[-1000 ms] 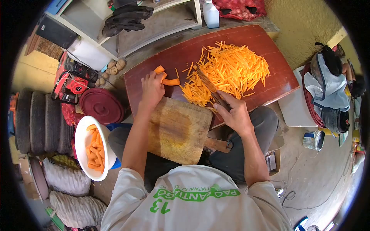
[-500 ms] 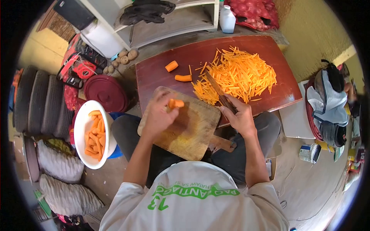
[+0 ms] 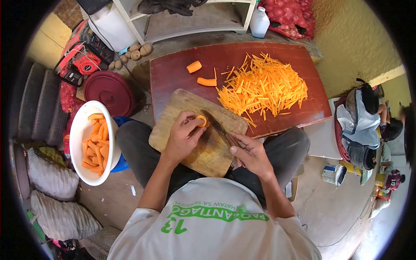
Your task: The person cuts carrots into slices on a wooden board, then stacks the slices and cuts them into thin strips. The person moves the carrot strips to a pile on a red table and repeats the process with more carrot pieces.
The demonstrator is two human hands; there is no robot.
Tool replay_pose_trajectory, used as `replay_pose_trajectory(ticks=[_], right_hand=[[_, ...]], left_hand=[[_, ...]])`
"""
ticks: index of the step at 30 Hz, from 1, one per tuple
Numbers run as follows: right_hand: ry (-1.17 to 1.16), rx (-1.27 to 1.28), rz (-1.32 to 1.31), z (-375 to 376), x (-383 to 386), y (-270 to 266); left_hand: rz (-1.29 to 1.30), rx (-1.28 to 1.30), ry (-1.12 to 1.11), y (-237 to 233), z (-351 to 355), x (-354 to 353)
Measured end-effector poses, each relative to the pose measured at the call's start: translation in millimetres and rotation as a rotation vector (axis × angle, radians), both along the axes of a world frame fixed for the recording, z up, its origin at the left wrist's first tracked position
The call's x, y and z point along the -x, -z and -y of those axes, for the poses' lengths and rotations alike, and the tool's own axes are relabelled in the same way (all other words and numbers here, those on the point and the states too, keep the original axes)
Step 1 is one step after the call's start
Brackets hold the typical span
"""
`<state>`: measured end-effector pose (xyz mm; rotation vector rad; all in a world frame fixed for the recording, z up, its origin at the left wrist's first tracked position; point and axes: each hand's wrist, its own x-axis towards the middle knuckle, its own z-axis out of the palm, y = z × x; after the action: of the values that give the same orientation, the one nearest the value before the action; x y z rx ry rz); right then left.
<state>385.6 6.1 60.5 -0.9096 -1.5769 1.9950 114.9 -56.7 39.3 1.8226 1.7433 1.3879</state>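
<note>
In my left hand (image 3: 183, 134) is a carrot piece (image 3: 201, 121), pinched between thumb and fingers low over the wooden cutting board (image 3: 173, 108). My right hand (image 3: 252, 154) grips a knife (image 3: 216, 125) by its handle, its blade slanting over the board with the tip beside the carrot piece. The board rests across my lap and against the red tabletop (image 3: 173, 69). On that tabletop lies a large heap of carrot strips (image 3: 264, 89), with two carrot chunks (image 3: 194, 66) to its left.
To my left stands a white tub (image 3: 113, 143) of peeled carrots (image 3: 96, 145). A dark red lid (image 3: 108, 95), tires (image 3: 41, 104) and sacks (image 3: 52, 173) lie farther left. A white jug (image 3: 259, 22) and a red net bag (image 3: 288, 17) sit behind the table.
My left hand has come down onto the board with the carrot piece. The knife has swung left from the strip heap to beside that piece. The whole view has shifted slightly.
</note>
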Motion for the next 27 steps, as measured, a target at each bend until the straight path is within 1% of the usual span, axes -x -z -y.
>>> replay_pose_trajectory(ticks=[5, 9, 11, 13, 14, 17, 21, 27], right_hand=[[0.009, -0.086, 0.127, 4, 2, -17], [-0.032, -0.208, 0.271, 4, 1, -41], [-0.025, -0.308, 0.256, 7, 3, -51], [-0.026, -0.352, 0.258, 9, 4, -58], [-0.034, -0.346, 0.268, 9, 5, -60], [-0.057, -0.376, 0.296, 8, 3, -71], [-0.072, -0.476, 0.262, 7, 0, -72], [-0.101, -0.525, 0.317, 8, 3, -85]], left_hand=[[0.068, -0.033, -0.032, 10, -2, -8], [-0.003, -0.038, -0.007, 13, -11, -9], [-0.040, -0.026, 0.015, 16, -12, -8], [-0.118, -0.091, 0.004, 18, -12, -7], [-0.156, -0.124, -0.002, 19, -12, -6], [-0.241, -0.112, 0.018, 13, -13, -5], [-0.257, -0.097, 0.031, 13, -13, -5], [-0.296, -0.067, 0.081, 9, -12, -3]])
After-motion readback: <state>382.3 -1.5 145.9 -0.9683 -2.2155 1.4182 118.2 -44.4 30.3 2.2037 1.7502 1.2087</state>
